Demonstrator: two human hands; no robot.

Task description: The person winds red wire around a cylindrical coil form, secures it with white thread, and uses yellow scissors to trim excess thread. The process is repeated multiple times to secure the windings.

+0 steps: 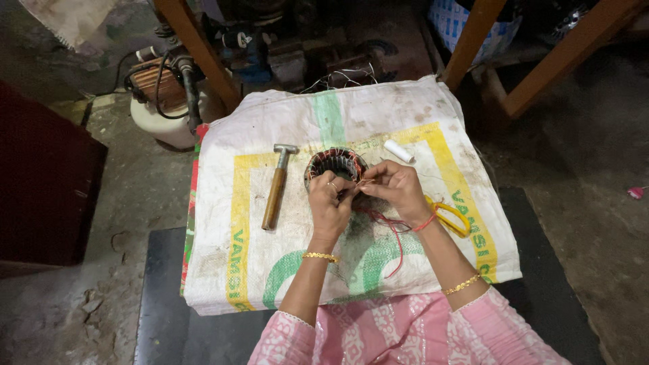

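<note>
Head view: winding step in hand on motor stator (pixel 336 164), centre of woven sack (pixel 270 135); left hand (pixel 329 200) and right hand (pixel 395 188) pinching thin wires (pixel 389 226) at near rim; next move likely needs steady tension

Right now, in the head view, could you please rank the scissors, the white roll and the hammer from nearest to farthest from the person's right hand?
1. Scissors: yellow handles, just right of the right hand.
2. White roll: above the hand.
3. Hammer: far left, beyond the left hand.
</note>
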